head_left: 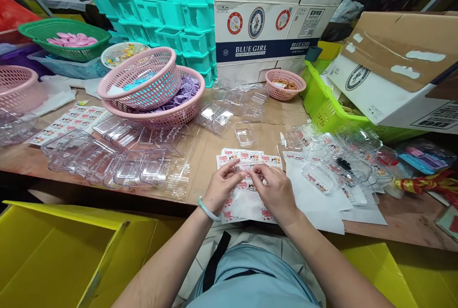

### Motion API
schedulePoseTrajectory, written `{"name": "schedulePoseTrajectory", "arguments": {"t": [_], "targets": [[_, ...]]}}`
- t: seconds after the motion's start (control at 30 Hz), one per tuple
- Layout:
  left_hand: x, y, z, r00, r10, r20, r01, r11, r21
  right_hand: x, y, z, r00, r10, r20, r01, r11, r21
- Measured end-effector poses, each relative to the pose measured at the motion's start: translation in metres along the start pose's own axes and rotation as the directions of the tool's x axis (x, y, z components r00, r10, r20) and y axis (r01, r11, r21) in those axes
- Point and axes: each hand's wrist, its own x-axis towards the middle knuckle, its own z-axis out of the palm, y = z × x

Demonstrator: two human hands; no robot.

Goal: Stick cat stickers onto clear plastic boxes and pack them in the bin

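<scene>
My left hand [221, 186], with a pale green bangle [209, 210] at its wrist, is over a sheet of cat stickers [266, 159]. Its thumb and index finger close at the edge of what looks like a small clear plastic case, mostly hidden by the fingers. Opposite, my right hand [275, 189] has its thumb and fingertips pinched together at the same spot; what they hold is too small to make out. White backing paper [246, 207] lies beneath both hands. Right of them are clear cases with cat stickers [318, 178] on loose white sheets [311, 210].
Clear plastic cases [125, 167] cover the table's left, near stacked pink baskets [143, 103] and another sticker sheet [67, 124]. Behind stand turquoise crates [157, 12], cartons [265, 26] and a small pink basket [285, 84]. A lime basket [327, 100] holds a tilted box [397, 69].
</scene>
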Motion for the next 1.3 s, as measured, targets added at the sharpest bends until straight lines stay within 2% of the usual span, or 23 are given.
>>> {"name": "schedulePoseTrajectory", "arguments": {"t": [0.07,0.13,0.17,0.23,0.33,0.43,0.5,0.53,0.57,0.6,0.63,0.7,0.77,0.8,0.87,0.93,1.03,1.1,1.13,1.17,1.2,1.27,1.3], "targets": [[-0.001,0.001,0.000,1.000,-0.008,-0.023,0.008,1.000,-0.002,-0.003,0.013,0.000,0.989,0.089,-0.120,-0.088,0.996,0.015],[-0.003,0.002,0.002,1.000,0.006,-0.022,-0.006,1.000,0.009,-0.005,0.023,-0.002,0.955,0.236,-0.178,-0.211,0.967,0.145],[-0.004,0.002,0.004,1.000,0.025,-0.014,-0.024,0.999,0.023,-0.006,0.025,-0.002,0.941,0.301,-0.157,-0.260,0.937,0.235],[-0.009,0.003,0.009,0.998,0.064,0.013,-0.065,0.996,0.054,-0.010,0.024,-0.003,0.929,0.368,-0.039,-0.327,0.865,0.380],[-0.017,0.006,0.016,0.992,0.088,0.092,-0.096,0.992,0.084,-0.017,0.021,-0.008,0.928,0.316,0.195,-0.372,0.792,0.484],[-0.022,0.006,0.016,0.978,0.059,0.201,-0.083,0.990,0.113,-0.021,0.031,-0.025,0.902,0.145,0.407,-0.375,0.729,0.573],[-0.020,0.004,0.012,0.972,0.050,0.229,-0.092,0.980,0.178,-0.018,0.045,-0.041,0.915,0.069,0.399,-0.304,0.767,0.565],[-0.018,0.003,0.009,0.975,0.075,0.208,-0.128,0.958,0.255,-0.013,0.054,-0.049,0.944,0.070,0.323,-0.238,0.824,0.515],[-0.015,0.000,0.006,0.977,0.131,0.170,-0.187,0.910,0.369,-0.006,0.064,-0.057,0.976,0.089,0.199,-0.167,0.893,0.418],[-0.011,-0.002,0.004,0.968,0.212,0.133,-0.250,0.821,0.513,0.002,0.074,-0.064,0.993,0.107,0.040,-0.114,0.955,0.273],[-0.008,-0.004,0.002,0.948,0.297,0.113,-0.295,0.688,0.663,0.012,0.086,-0.071,0.986,0.107,-0.124,-0.095,0.991,0.096],[-0.003,-0.007,0.000,0.907,0.401,0.127,-0.287,0.368,0.884,0.032,0.110,-0.082,0.924,0.071,-0.375,-0.164,0.961,-0.223],[0.001,-0.009,0.002,0.906,0.394,0.156,-0.220,0.123,0.968,0.049,0.133,-0.089,0.864,0.070,-0.499,-0.293,0.875,-0.386],[0.002,-0.009,0.003,0.913,0.376,0.157,-0.188,0.048,0.981,0.056,0.143,-0.091,0.844,0.087,-0.529,-0.349,0.838,-0.419],[0.005,-0.008,0.007,0.929,0.343,0.141,-0.145,-0.014,0.989,0.063,0.157,-0.095,0.825,0.117,-0.554,-0.413,0.793,-0.447],[0.009,-0.006,0.010,0.945,0.308,0.112,-0.122,0.012,0.992,0.063,0.158,-0.095,0.827,0.108,-0.552,-0.411,0.786,-0.461],[0.013,-0.004,0.014,0.959,0.259,0.114,-0.138,0.080,0.987,0.052,0.131,-0.083,0.857,0.038,-0.514,-0.301,0.846,-0.439],[0.011,-0.004,0.014,0.950,0.275,0.145,-0.188,0.136,0.973,0.032,0.100,-0.062,0.924,-0.053,-0.379,-0.095,0.927,-0.363],[0.009,-0.004,0.013,0.939,0.303,0.161,-0.225,0.190,0.956,0.018,0.083,-0.049,0.957,-0.125,-0.260,0.045,0.954,-0.295],[0.006,-0.004,0.011,0.926,0.340,0.163,-0.263,0.272,0.926,0.002,0.067,-0.035,0.967,-0.224,-0.120,0.196,0.958,-0.207],[0.003,-0.003,0.007,0.917,0.372,0.144,-0.292,0.380,0.878,-0.015,0.053,-0.021,0.946,-0.321,0.045,0.324,0.936,-0.134],[-0.007,-0.001,-0.003,0.930,0.364,0.047,-0.282,0.627,0.727,-0.047,0.036,0.000,0.883,-0.384,0.272,0.415,0.908,-0.065],[-0.013,0.000,-0.009,0.948,0.317,-0.011,-0.239,0.734,0.636,-0.060,0.033,0.006,0.862,-0.386,0.329,0.425,0.903,-0.054]]}}
